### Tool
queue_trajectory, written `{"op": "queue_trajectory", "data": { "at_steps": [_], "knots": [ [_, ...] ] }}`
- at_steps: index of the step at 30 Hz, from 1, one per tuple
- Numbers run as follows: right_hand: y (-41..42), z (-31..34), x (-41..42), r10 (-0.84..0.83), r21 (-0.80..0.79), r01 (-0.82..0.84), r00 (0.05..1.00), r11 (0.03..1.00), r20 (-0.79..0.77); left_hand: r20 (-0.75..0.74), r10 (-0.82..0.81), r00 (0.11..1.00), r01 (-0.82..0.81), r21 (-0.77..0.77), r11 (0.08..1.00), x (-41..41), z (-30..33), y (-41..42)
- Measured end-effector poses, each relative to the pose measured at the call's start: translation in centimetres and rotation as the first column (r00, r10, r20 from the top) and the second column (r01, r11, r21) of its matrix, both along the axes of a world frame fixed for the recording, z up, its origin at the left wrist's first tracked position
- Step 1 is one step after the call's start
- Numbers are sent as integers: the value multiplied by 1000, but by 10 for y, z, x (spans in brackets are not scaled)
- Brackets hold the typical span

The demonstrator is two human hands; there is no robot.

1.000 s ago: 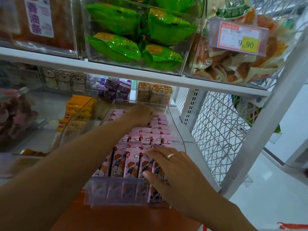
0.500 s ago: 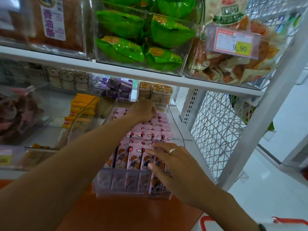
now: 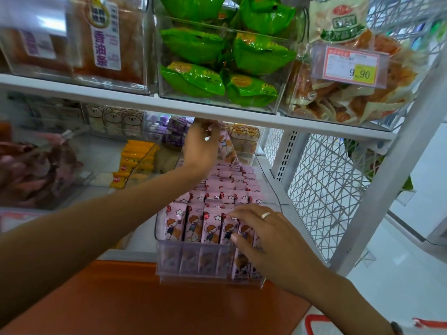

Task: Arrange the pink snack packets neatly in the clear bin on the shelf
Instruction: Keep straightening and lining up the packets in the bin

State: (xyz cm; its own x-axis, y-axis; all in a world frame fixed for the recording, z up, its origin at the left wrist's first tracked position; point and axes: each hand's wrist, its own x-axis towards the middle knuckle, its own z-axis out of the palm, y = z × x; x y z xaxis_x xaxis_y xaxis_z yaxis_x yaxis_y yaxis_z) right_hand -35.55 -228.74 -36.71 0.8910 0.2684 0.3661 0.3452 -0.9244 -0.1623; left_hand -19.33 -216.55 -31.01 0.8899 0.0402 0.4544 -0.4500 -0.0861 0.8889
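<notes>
Packets in neat pink rows [image 3: 225, 189] fill most of the clear plastic bin [image 3: 272, 187] on the white shelf, so the job looks nearly done. At eleven o'clock from the bin's middle, the left hand [image 3: 200, 148] pinches one pink cartoon snack packet [image 3: 226, 148] up above the back rows; it has no spot yet. At five o'clock, the right hand [image 3: 268, 235] lies with straight, spread fingers on the front row, holding nothing.

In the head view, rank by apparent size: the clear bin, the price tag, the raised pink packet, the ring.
1. clear bin, by far the largest.
2. price tag.
3. raised pink packet in the left hand, partly hidden, so only roughly below the tag.
4. ring on the right hand, smallest.
</notes>
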Motion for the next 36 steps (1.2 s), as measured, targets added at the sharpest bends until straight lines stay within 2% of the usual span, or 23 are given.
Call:
{"op": "queue_trajectory", "data": {
  "at_steps": [3, 6, 8, 11, 14, 16, 18, 20, 23, 25, 28, 30, 36],
  "knots": [
    [8, 6, -2, -25, 192, 8, 996, 981, 83, 6, -94, 996, 94, -89, 992, -39, -1, 22],
    [18, 15, -4, -72, 434, -17, 980, 901, 186, 6, -192, 981, 191, -147, 970, -75, -8, 42],
    [28, 19, -6, -59, 542, -34, 987, 839, 152, 3, -256, 967, 253, -168, 953, -96, -13, 51],
    [41, 21, -7, 77, 694, -48, 997, 718, -11, -24, -317, 948, 306, -199, 931, -110, -19, 58],
    [45, 21, -1, 150, 839, 26, 980, 544, -128, -51, -341, 939, 327, -179, 928, -108, -23, 62],
    [44, 20, 5, 173, 916, 161, 956, 368, -238, -83, -362, 929, 347, -150, 926, -107, -28, 63],
    [43, 20, 9, 218, 947, 262, 929, 184, -299, -94, -353, 931, 349, -59, 935, -107, -32, 63],
    [44, 20, 10, 270, 958, 280, 920, 54, -284, -66, -329, 942, 331, 38, 943, -109, -33, 63],
    [44, 23, 10, 325, 963, 260, 919, -67, -226, -35, -343, 939, 345, 92, 934, -112, -34, 64],
    [42, 24, 10, 350, 963, 245, 917, -111, -193, -52, -389, 920, 392, 83, 916, -115, -35, 64],
    [40, 25, 10, 344, 961, 240, 921, -138, -180, 4, -355, 935, 345, 223, 912, -117, -38, 62],
    [39, 24, 10, 323, 963, 233, 929, -137, -179, 49, -328, 944, 302, 280, 911, -117, -38, 61],
    [28, 27, 11, 311, 984, 153, 943, -93, -118, 71, -341, 937, 307, 294, 905, -115, -37, 62]
  ]
}}
